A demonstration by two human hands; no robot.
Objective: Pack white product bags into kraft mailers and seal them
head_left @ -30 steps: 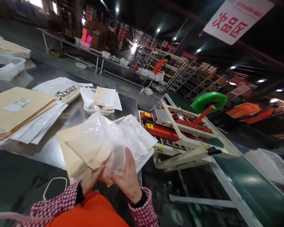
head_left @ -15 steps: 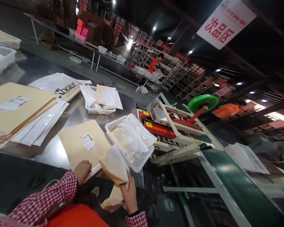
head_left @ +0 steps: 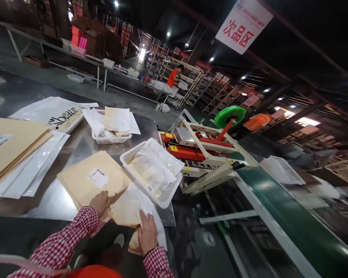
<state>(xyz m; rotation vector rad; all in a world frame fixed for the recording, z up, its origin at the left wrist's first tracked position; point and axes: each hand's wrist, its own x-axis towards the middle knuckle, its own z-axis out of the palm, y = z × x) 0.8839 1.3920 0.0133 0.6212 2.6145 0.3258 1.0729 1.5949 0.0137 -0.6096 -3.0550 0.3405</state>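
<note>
A tan mailer envelope [head_left: 89, 179] with a white label lies on the steel table [head_left: 84, 143] in front of me. My left hand [head_left: 100, 203] grips its near edge, fingers curled. My right hand [head_left: 147, 233] is closed on a clear-bagged cream item [head_left: 130, 208] whose end meets the envelope's open edge. Just beyond stands a white perforated basket [head_left: 127, 158] with more bagged items in it.
A second white basket [head_left: 111, 138] of bags stands farther back, with a stack of tan envelopes [head_left: 11, 143] and a white "beauty" bag [head_left: 53, 114] at the left. A red and cream machine [head_left: 203, 148] and a green conveyor belt [head_left: 287, 222] lie to the right. People in orange work far off.
The bagged item has come down from in front of me to the envelope's open edge. My left hand has moved onto the envelope. The view has swung right.
</note>
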